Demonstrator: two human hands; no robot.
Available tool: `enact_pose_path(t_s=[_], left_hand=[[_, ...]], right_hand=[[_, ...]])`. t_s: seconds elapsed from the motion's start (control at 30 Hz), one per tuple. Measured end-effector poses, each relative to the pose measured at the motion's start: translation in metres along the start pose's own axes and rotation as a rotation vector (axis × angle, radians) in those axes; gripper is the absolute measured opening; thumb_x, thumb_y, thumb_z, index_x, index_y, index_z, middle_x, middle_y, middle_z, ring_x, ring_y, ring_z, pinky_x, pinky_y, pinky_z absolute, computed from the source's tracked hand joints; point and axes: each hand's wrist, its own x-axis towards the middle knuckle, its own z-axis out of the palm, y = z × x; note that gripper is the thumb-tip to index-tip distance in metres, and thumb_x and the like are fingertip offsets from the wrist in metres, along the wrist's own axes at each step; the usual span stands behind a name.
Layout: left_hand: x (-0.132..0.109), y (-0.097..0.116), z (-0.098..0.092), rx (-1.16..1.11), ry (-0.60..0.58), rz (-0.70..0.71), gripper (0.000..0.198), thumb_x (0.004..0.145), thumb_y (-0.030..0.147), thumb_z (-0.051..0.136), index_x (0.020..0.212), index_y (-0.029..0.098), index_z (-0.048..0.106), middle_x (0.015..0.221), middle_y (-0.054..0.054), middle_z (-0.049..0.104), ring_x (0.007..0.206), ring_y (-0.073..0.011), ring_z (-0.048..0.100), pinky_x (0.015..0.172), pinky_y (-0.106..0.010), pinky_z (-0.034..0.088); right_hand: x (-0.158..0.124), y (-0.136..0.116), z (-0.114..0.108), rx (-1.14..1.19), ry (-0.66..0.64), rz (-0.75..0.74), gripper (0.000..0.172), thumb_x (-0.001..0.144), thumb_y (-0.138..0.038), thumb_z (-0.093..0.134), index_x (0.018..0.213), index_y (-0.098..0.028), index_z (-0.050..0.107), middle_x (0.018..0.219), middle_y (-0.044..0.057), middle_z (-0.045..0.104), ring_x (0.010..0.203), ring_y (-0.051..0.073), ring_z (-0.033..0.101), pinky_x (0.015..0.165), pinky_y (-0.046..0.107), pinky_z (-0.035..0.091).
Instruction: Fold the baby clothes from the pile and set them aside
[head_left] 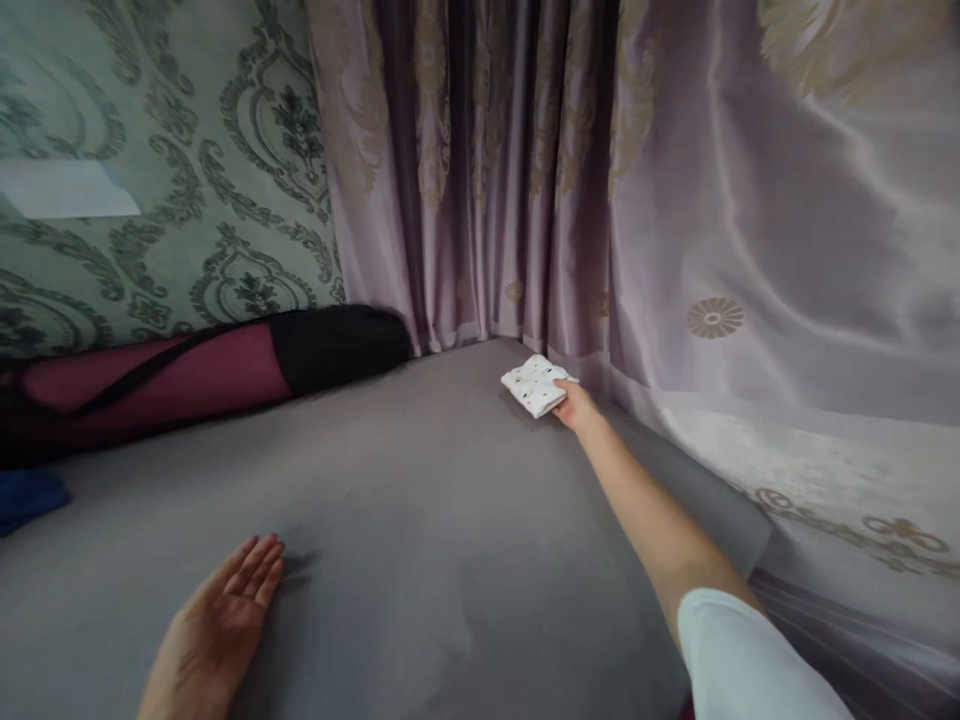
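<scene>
A small folded white cloth [534,384] with dark and tan specks is in my right hand [574,403], near the far corner of a grey-covered surface [405,520]. My right arm is stretched far forward, and the fingers pinch the cloth's right edge. Whether the cloth touches the surface below I cannot tell. My left hand [225,615] is at the lower left, palm turned up and inward, with its fingers extended and nothing in it. It casts a shadow on the grey cover.
Along the patterned wall lies a long maroon and black bag [225,370]. A blue cloth-like item [30,498] sits at the left edge. Shiny mauve curtains [675,200] hang at the back and right, reaching the surface's edge. A white sheet [71,190] is on the wall.
</scene>
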Motion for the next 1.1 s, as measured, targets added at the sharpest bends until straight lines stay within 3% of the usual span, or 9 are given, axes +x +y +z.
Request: enact_pose_path(t_s=[0.17,0.37,0.43,0.53,0.63,0.83,0.97,1.1], left_hand=[[0.000,0.001,0.002,0.007,0.023,0.000,0.016,0.073,0.009,0.048,0.080,0.016,0.061,0.100,-0.008,0.065,0.116,-0.0161,0.057,0.106,-0.026,0.041],[0.000,0.003,0.004,0.030,0.026,-0.002,0.017,0.076,0.010,0.048,0.084,0.017,0.061,0.098,-0.007,0.064,0.103,-0.0135,0.061,0.098,-0.022,0.047],[0.002,0.002,0.003,0.043,0.023,0.000,0.017,0.076,0.010,0.049,0.086,0.017,0.061,0.097,-0.006,0.064,0.094,-0.0123,0.063,0.088,-0.019,0.052],[0.002,0.002,0.002,0.036,0.011,-0.003,0.016,0.080,0.007,0.047,0.083,0.016,0.060,0.092,-0.005,0.063,0.078,-0.0100,0.064,0.068,-0.015,0.055],[0.001,0.002,0.002,0.026,0.008,0.000,0.019,0.082,0.005,0.045,0.080,0.015,0.061,0.086,-0.004,0.063,0.069,-0.0092,0.064,0.058,-0.015,0.054],[0.004,0.001,0.001,0.021,0.016,0.004,0.021,0.084,0.004,0.044,0.079,0.014,0.062,0.076,-0.003,0.062,0.062,-0.0086,0.063,0.054,-0.015,0.054],[0.009,0.000,-0.002,0.020,0.012,0.001,0.021,0.083,0.003,0.045,0.078,0.013,0.062,0.073,-0.002,0.063,0.060,-0.0090,0.064,0.054,-0.015,0.054],[0.011,-0.001,-0.004,0.022,0.005,0.001,0.021,0.083,0.004,0.045,0.078,0.014,0.063,0.072,-0.002,0.064,0.059,-0.0092,0.064,0.054,-0.015,0.054]], right_hand=[[0.029,-0.003,-0.005,-0.120,0.114,-0.071,0.034,0.092,-0.020,0.044,0.120,-0.008,0.058,0.106,0.018,0.068,0.095,0.021,0.066,0.075,0.033,0.054],[0.026,0.021,-0.009,-0.333,0.278,-0.130,0.046,0.089,-0.019,0.046,0.131,-0.002,0.048,0.132,0.027,0.050,0.125,0.027,0.046,0.099,0.035,0.038],[0.022,0.030,-0.007,-0.506,0.245,-0.238,0.049,0.088,-0.021,0.047,0.135,-0.006,0.046,0.140,0.023,0.043,0.132,0.027,0.038,0.107,0.038,0.028],[0.018,0.040,0.000,-0.936,0.077,-0.485,0.051,0.088,-0.027,0.052,0.135,-0.009,0.046,0.145,0.018,0.040,0.136,0.027,0.031,0.112,0.040,0.018],[0.017,0.044,0.008,-1.184,0.011,-0.554,0.052,0.087,-0.025,0.052,0.136,-0.010,0.044,0.143,0.018,0.042,0.134,0.027,0.033,0.111,0.041,0.018],[0.018,0.041,0.018,-1.227,0.137,-0.480,0.041,0.093,-0.020,0.038,0.129,-0.005,0.047,0.121,0.022,0.058,0.113,0.028,0.052,0.098,0.039,0.032],[0.017,0.042,0.019,-1.251,0.116,-0.542,0.039,0.091,-0.021,0.041,0.126,-0.007,0.051,0.126,0.018,0.056,0.118,0.026,0.048,0.103,0.037,0.027],[0.021,0.031,0.021,-1.250,0.091,-0.488,0.040,0.093,-0.033,0.038,0.119,-0.010,0.058,0.125,0.016,0.058,0.120,0.028,0.047,0.106,0.043,0.024]])
